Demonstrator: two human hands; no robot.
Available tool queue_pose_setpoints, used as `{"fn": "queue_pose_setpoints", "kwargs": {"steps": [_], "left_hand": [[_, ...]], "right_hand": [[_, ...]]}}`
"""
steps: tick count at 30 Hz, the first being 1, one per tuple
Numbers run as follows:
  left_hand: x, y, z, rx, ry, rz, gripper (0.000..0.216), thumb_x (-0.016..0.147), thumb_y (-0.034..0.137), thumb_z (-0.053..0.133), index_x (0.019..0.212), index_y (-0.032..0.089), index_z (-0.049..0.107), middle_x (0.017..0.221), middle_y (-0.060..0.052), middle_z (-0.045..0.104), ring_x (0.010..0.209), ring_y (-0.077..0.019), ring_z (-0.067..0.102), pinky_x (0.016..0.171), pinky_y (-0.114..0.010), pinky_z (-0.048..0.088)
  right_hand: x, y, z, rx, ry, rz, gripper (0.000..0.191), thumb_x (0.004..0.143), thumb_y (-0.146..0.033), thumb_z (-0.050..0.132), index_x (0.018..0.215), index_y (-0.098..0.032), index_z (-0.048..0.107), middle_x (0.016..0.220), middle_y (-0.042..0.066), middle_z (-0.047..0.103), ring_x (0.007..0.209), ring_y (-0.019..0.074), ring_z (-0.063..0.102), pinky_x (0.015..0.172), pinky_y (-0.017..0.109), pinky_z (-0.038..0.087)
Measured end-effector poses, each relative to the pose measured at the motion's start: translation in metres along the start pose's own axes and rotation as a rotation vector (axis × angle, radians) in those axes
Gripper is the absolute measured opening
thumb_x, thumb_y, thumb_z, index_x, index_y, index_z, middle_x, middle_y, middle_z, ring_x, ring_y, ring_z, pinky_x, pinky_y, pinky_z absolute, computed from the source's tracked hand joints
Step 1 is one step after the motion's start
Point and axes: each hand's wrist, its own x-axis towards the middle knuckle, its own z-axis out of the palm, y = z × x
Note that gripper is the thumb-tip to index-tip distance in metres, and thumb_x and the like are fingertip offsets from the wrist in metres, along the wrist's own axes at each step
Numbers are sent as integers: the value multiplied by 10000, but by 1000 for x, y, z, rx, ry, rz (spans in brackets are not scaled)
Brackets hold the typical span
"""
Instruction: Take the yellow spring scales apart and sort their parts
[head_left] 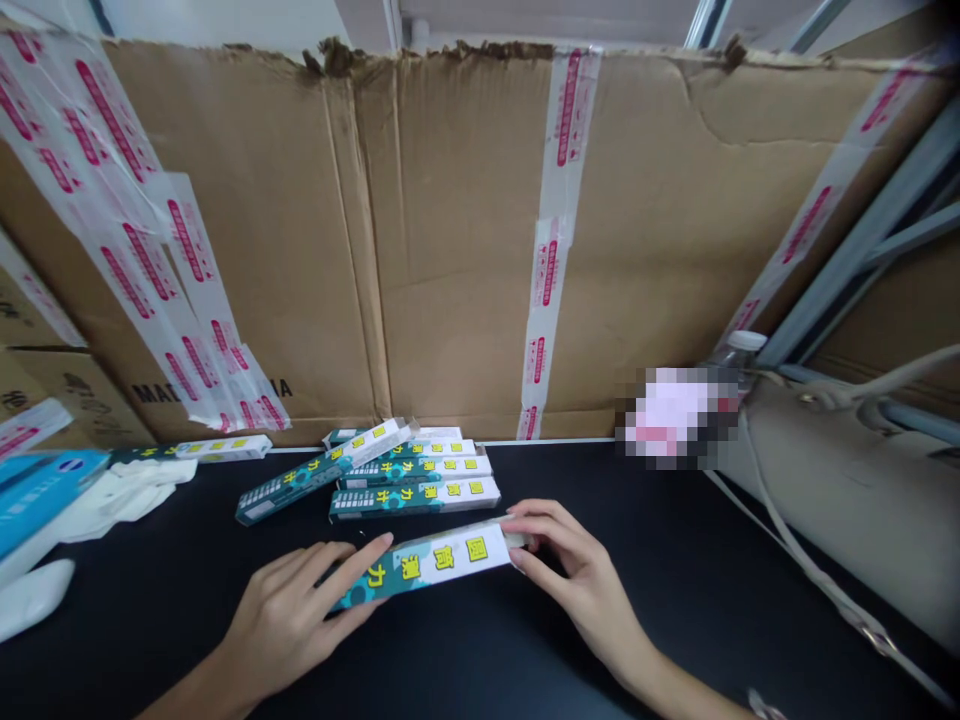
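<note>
plainly, left hand [291, 602] and right hand [579, 565] have opposite ends of a slim box [459, 556] in their grip

Left-hand grip [292, 610] around teal end of printed carton [442, 565]; right-hand grip [574, 565] pinching white end. Similar cartons [416, 495] piled behind on black worktop [465, 670].

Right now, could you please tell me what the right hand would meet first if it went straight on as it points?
The right hand would likely meet the held box first, at its right end; exact contact looks unclear.
</note>
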Motion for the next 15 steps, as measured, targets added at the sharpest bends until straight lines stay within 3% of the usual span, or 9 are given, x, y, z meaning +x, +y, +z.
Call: {"fn": "queue_pose_setpoints", "kwargs": {"steps": [4, 9, 15], "left_hand": [[1, 2, -1, 0, 17, 5, 326, 1041, 360, 492, 1296, 227, 645, 867, 5, 732, 680, -122, 707, 676, -265, 540], [2, 2, -1, -24, -5, -10, 328, 1033, 352, 511, 1307, 222, 635, 872, 6, 731, 697, -118, 711, 688, -257, 545], [-9, 1, 0, -47, -35, -5, 335, 1041, 355, 474, 1336, 304, 624, 902, 18, 731, 731, -121, 710, 714, -269, 548]], "right_hand": [[-2, 2, -2, -27, 38, -27, 118, 885, -373, 749, 836, -270, 780, 1071, 58, 646, 900, 215, 646, 820, 329, 517], [-4, 6, -4, -60, 7, -62, 152, 913, -382, 715, 1024, -357, 816, 1165, 67, 652, 1004, 244, 634, 882, 364, 512], [-3, 2, -3, -115, -109, -106, 173, 930, -389, 681, 886, -300, 822, 1225, 100, 664, 974, 257, 649, 812, 367, 524]]}}
